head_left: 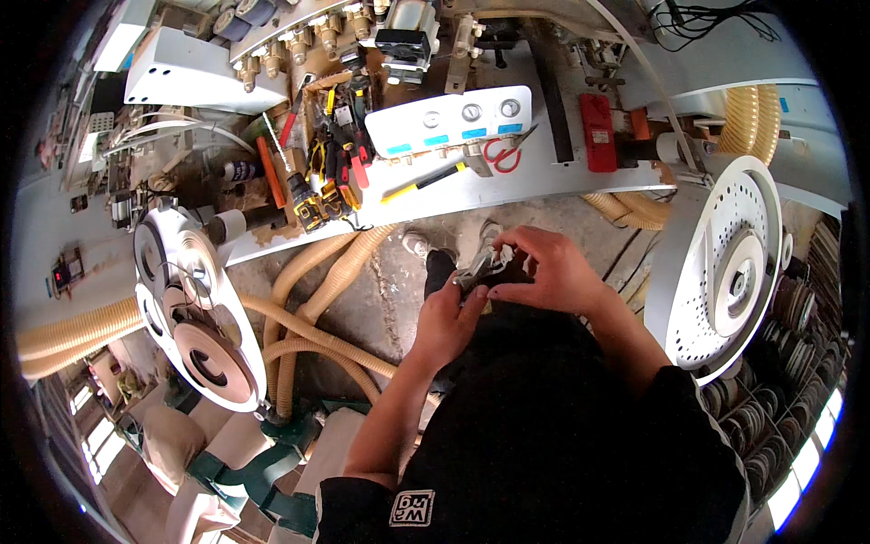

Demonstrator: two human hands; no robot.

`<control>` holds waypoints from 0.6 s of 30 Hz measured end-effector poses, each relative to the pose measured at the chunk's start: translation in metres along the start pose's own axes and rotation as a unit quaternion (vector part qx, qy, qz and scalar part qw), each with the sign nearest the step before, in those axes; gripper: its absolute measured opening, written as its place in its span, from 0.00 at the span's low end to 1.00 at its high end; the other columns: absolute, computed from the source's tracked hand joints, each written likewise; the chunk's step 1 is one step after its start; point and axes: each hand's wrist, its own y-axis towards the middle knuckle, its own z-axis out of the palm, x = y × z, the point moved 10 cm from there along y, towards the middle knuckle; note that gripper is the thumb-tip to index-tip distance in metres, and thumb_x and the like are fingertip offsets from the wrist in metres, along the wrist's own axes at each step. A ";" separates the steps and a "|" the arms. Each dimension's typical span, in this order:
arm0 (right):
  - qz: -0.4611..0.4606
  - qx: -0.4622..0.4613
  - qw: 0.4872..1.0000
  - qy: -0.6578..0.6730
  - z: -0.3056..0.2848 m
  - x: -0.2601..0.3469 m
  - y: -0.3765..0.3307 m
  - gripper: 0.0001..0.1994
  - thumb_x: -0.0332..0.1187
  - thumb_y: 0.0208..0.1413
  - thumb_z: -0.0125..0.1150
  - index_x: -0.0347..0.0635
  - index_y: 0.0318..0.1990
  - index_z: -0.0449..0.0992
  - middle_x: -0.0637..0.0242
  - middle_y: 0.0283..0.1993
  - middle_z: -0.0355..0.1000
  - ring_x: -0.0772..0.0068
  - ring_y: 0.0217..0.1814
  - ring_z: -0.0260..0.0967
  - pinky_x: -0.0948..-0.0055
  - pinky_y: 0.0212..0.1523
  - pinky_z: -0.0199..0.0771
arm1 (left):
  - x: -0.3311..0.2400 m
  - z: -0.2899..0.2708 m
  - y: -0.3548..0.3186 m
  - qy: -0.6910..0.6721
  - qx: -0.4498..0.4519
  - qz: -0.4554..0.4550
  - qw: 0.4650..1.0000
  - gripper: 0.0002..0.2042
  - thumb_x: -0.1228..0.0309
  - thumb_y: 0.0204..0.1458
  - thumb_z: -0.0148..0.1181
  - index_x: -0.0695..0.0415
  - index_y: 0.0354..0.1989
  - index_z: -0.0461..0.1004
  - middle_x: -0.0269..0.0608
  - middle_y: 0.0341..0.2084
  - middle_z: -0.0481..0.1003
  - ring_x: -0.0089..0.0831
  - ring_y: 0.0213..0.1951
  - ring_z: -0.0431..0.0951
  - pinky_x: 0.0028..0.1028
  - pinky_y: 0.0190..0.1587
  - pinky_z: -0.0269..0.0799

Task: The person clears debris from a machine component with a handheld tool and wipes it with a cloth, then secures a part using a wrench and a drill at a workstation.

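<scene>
The left hand (443, 319) has its grip clamped on one small metal part (483, 269), in front of the body; the right hand (550, 272) curves beside it, its grip unclear. On one worktop (544, 184): one pair of scissors (504, 156), one red case (597, 136), one drill (308, 207), one white panel (399, 127) with three gauges (471, 112).

White 3-dial panel (399, 125) on counter (562, 184) = reference. Red-handled scissors (512, 152) near its lower right corner, red case (598, 133) farther right. Yellow-black drill (310, 205) lower left, beige hoses (333, 272) below that. Perforated white disc (710, 276) well off, lower right.
</scene>
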 end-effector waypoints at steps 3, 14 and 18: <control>-0.005 0.042 0.999 0.020 0.003 -0.004 0.000 0.20 0.33 0.46 0.77 0.41 0.46 0.78 0.67 0.31 0.74 0.79 0.29 0.71 0.75 0.30 0.72 | 0.001 0.007 -0.008 -0.065 0.079 -0.096 0.990 0.21 0.57 0.67 0.52 0.64 0.28 0.74 0.42 0.16 0.74 0.33 0.22 0.75 0.34 0.29 0.68; -0.019 0.043 0.999 0.016 0.000 0.010 0.002 0.16 0.37 0.48 0.76 0.39 0.40 0.78 0.66 0.29 0.73 0.76 0.27 0.69 0.73 0.30 0.71 | -0.026 -0.003 -0.026 -0.051 0.031 -0.047 0.997 0.17 0.61 0.64 0.56 0.65 0.34 0.72 0.48 0.22 0.77 0.38 0.27 0.79 0.36 0.32 0.71; -0.081 0.029 0.996 -0.016 -0.003 0.020 -0.002 0.15 0.35 0.49 0.74 0.41 0.40 0.78 0.62 0.31 0.75 0.66 0.29 0.73 0.69 0.32 0.73 | -0.015 0.010 -0.027 -0.032 0.081 -0.150 0.985 0.16 0.61 0.62 0.58 0.66 0.36 0.72 0.50 0.25 0.79 0.41 0.30 0.80 0.36 0.34 0.72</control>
